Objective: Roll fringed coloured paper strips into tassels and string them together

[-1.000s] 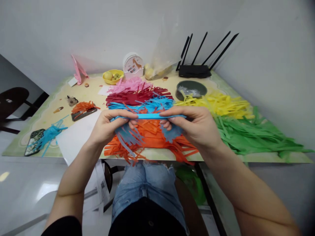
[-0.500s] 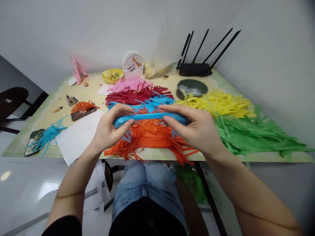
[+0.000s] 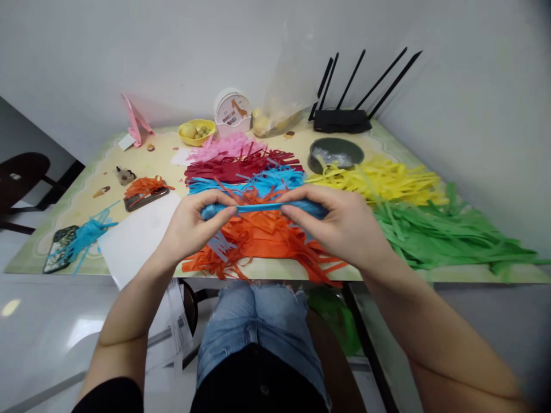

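While the left hand (image 3: 189,226) and right hand (image 3: 344,226) each clamp a grip on one end of the rolled blue fringed paper (image 3: 262,208), held above the orange strips (image 3: 267,238) at the tabletop's (image 3: 86,198) six o'clock edge, it looks light, soft and tearable, best pinched at its ends.

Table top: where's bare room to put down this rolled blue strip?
Bare table shows between the orange scraps on a phone and the pink strips. The white sheet by the left hand is bare too. Centre and right are crowded with orange strips, yellow strips and green strips.
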`<control>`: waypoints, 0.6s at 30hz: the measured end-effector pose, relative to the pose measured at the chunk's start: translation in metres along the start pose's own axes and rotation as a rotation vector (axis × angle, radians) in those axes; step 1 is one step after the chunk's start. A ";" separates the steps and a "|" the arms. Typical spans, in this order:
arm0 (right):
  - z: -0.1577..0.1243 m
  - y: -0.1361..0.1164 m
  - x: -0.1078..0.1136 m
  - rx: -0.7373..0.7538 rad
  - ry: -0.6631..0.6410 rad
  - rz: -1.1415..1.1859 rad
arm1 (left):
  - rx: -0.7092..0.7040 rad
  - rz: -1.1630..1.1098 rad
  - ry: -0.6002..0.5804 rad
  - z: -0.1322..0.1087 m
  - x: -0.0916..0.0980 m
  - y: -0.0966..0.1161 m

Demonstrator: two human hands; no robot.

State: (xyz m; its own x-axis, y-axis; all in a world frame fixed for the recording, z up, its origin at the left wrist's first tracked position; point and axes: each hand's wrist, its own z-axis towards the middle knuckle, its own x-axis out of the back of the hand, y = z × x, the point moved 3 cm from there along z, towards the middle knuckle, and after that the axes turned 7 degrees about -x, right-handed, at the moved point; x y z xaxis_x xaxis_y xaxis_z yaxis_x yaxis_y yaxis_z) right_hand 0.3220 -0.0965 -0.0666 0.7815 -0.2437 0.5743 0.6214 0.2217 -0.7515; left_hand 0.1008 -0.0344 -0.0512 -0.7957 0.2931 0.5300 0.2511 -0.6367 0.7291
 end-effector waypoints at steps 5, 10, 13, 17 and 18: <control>0.002 0.004 -0.006 -0.118 -0.036 0.384 | 0.052 -0.225 0.017 -0.006 -0.005 -0.006; 0.000 0.010 -0.016 -0.124 -0.078 0.708 | 0.166 -0.558 0.053 -0.011 -0.010 -0.016; 0.000 0.015 -0.021 -0.112 -0.128 0.824 | 0.178 -0.700 0.057 -0.011 -0.013 -0.020; 0.001 0.017 -0.025 -0.079 -0.171 0.887 | 0.164 -0.738 0.076 -0.014 -0.016 -0.025; 0.000 0.017 -0.026 -0.071 -0.174 0.889 | 0.150 -0.730 0.078 -0.016 -0.015 -0.027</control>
State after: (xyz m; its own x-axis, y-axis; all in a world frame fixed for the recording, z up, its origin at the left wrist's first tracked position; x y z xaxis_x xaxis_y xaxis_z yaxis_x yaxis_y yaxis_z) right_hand 0.3123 -0.0862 -0.0935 0.9723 0.1363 -0.1899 -0.2148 0.1997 -0.9560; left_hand 0.0977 -0.0329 -0.0857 -0.8242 0.5488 -0.1396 -0.2880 -0.1940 0.9378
